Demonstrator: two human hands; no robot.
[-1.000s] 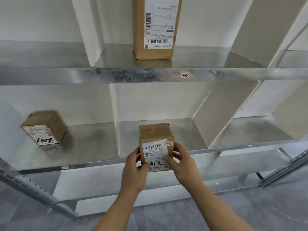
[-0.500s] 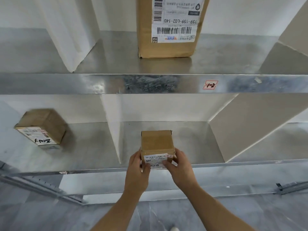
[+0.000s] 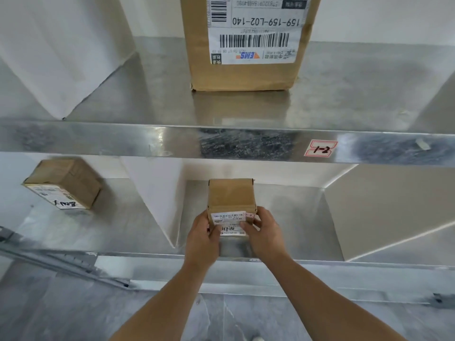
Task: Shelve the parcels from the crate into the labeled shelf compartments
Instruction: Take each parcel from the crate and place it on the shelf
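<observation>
Gripping parcel (image 3: pixel 231 198) beneath "1-2" label (image 3: pixel 320 148)

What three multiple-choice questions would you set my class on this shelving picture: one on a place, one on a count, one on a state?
1. Where is the small parcel?
A) on the floor
B) in the lower compartment below the 1-2 tag
C) in a crate

2. How many cardboard parcels show?
A) two
B) three
C) five

3. What do the left hand and right hand do?
A) both hold the small parcel
B) only one holds it
C) both hang free

Answers:
1 B, it is in the bay under the tagged shelf edge.
2 B, there are the tall parcel, the left parcel and the small parcel.
3 A, fingers of each hand grip its labelled front from either side.
</observation>
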